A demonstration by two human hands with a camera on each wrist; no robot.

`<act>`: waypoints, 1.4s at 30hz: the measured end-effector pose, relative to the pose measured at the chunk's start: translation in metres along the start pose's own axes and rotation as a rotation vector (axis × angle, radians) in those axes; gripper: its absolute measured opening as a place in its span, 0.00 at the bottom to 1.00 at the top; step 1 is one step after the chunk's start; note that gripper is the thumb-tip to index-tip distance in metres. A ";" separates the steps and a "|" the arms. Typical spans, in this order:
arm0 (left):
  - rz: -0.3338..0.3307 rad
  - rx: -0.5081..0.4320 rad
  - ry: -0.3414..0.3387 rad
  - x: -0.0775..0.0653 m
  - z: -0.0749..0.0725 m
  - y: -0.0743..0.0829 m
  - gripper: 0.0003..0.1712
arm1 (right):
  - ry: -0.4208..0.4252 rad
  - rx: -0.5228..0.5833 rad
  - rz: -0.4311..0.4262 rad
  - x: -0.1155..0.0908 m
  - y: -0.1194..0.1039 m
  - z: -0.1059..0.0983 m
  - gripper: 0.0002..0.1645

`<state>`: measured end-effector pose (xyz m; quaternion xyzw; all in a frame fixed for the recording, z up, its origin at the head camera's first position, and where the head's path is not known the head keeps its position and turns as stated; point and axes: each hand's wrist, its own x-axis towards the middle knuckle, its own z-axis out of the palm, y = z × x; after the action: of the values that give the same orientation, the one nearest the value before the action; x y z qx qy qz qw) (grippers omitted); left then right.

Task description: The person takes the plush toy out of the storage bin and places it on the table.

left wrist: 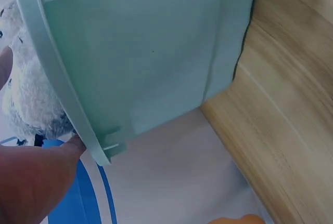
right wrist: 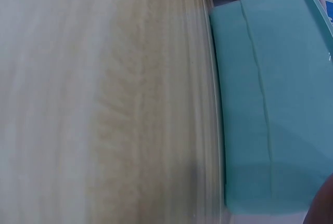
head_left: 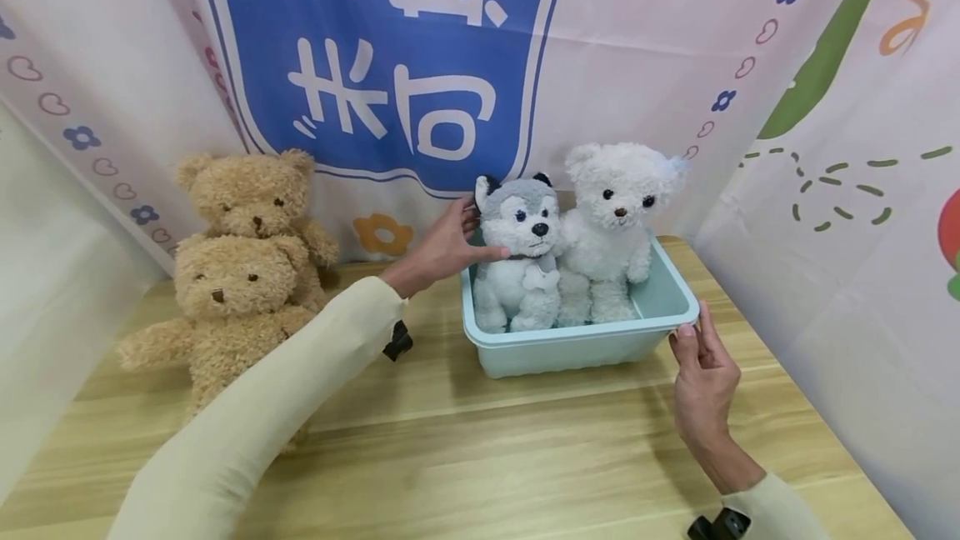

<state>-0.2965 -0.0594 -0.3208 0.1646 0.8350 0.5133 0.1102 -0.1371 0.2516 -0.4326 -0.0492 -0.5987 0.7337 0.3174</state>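
A light blue plastic storage bin (head_left: 570,357) stands on the table. Inside it sit a grey-and-white husky plush (head_left: 517,248) at the left and a white teddy bear (head_left: 618,207) beside it. My left hand (head_left: 446,248) holds the husky from its left side, thumb across the front near the neck, other fingers behind and partly hidden. In the left wrist view, the husky's fur (left wrist: 36,89) shows over the rim beside the hand. At the bin's front right corner, my right hand (head_left: 705,382) grips the rim between thumb and fingers.
Two brown teddy bears sit at the left of the table (head_left: 450,465), the front one (head_left: 232,290) partly covering the rear one (head_left: 247,190). A printed cloth (head_left: 637,48) hangs behind the table and along its right side.
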 end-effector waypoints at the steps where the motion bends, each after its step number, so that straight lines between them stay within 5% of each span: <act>1: 0.010 -0.006 -0.002 0.002 0.001 0.000 0.64 | 0.001 0.002 0.000 0.000 0.000 0.000 0.30; 9: 0.059 0.058 0.015 0.012 0.010 0.000 0.61 | -0.002 -0.006 -0.005 0.000 0.001 0.000 0.30; 16: 0.022 0.093 0.028 0.018 0.015 0.001 0.66 | 0.005 -0.004 -0.019 0.001 0.001 -0.001 0.30; 42: 0.094 0.127 0.071 0.015 0.020 -0.004 0.56 | 0.000 0.003 -0.014 0.000 0.001 0.001 0.30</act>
<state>-0.3037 -0.0391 -0.3332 0.1921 0.8606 0.4694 0.0455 -0.1381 0.2507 -0.4337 -0.0444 -0.5979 0.7324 0.3227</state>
